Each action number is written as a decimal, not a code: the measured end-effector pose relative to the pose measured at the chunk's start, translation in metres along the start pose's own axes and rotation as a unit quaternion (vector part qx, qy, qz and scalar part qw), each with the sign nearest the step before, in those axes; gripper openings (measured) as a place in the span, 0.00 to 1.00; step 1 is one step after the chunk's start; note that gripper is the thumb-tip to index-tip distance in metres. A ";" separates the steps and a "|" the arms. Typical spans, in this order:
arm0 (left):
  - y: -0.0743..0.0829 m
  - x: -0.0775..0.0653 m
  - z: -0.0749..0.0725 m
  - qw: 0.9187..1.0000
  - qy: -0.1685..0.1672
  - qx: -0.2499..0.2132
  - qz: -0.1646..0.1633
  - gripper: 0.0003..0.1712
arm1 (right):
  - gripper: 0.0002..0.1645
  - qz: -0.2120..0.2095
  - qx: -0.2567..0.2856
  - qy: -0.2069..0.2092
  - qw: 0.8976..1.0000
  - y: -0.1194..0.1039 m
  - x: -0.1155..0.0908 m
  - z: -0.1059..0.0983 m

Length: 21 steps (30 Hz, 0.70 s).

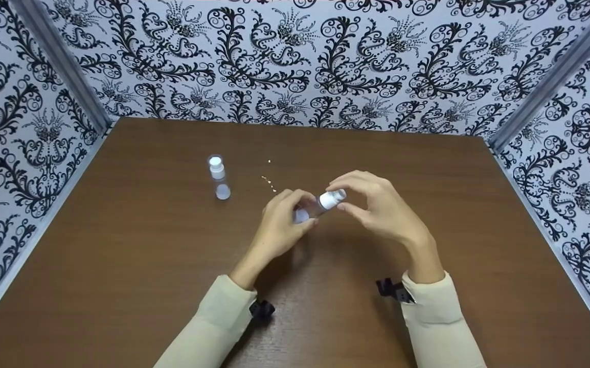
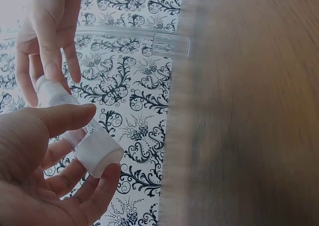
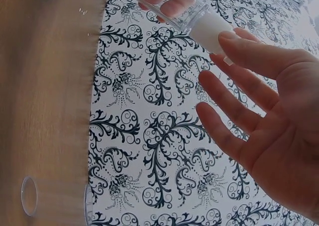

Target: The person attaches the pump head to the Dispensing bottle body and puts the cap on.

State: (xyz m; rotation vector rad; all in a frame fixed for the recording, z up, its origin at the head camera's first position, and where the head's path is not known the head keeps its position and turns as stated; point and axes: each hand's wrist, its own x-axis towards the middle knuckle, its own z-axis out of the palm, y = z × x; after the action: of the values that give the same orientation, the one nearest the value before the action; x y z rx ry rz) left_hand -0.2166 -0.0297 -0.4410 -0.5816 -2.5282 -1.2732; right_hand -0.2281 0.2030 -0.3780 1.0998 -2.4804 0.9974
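Observation:
My left hand [image 1: 285, 220] grips the clear body of a small pump bottle [image 1: 301, 215], held tilted above the table. The bottle has a white base and a white pump top [image 1: 330, 199]. In the left wrist view, the thumb lies along the clear body and the fingers curl under the white base [image 2: 99, 153]. My right hand [image 1: 382, 209] pinches the white pump top between thumb and forefinger; its other fingers stand loose, as the right wrist view shows. A second pump bottle [image 1: 218, 176] of the same kind stands upright to the left.
Small white bits [image 1: 269, 182] lie scattered on the brown table [image 1: 146, 245] between the standing bottle and my hands. A faint clear cylinder [image 3: 55, 198] stands on the table in the right wrist view. Patterned walls [image 1: 274, 61] enclose the back and sides.

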 end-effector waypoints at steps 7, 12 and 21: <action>0.000 0.000 0.000 1.000 0.005 -0.008 0.003 0.21 | 0.19 -0.003 0.006 -0.005 1.000 0.000 0.001 0.000; 0.000 0.000 0.000 1.000 0.005 -0.007 0.006 0.20 | 0.17 0.000 0.009 -0.003 1.000 0.001 0.001 0.002; 0.000 0.000 -0.001 1.000 0.000 -0.008 -0.001 0.20 | 0.11 0.023 -0.013 -0.003 1.000 0.000 0.001 0.004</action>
State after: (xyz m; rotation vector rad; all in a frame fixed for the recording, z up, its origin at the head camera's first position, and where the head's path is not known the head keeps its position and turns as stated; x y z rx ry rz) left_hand -0.2160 -0.0300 -0.4405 -0.5835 -2.5213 -1.2960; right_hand -0.2286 0.1997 -0.3807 1.0434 -2.5279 0.9729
